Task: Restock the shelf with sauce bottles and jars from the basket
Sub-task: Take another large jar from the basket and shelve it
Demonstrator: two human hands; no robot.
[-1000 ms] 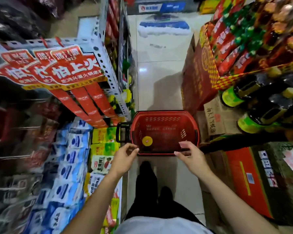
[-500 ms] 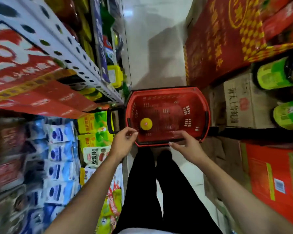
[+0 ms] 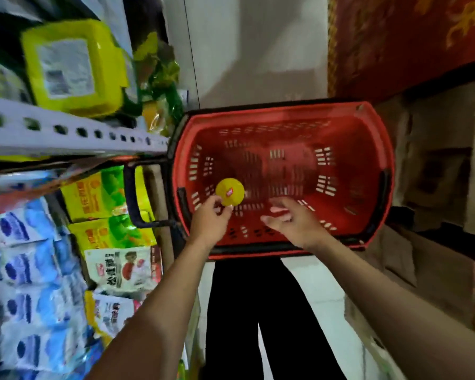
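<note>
Yellow cap (image 3: 229, 192) hides its container; shelf packets (image 3: 25, 270) blurred

1 basket (image 3: 285, 124), 1 yellow-capped bottle (image 3: 230, 192), 1 left hand (image 3: 210, 222), 1 right hand (image 3: 295, 224).

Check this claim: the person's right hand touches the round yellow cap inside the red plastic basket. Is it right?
Not quite: the head view shows the left hand touching the round yellow cap inside the red plastic basket; the right hand is clear of it.

Even indoor light, motion blur on left shelf (image 3: 74, 138), wide-angle edge warping
</note>
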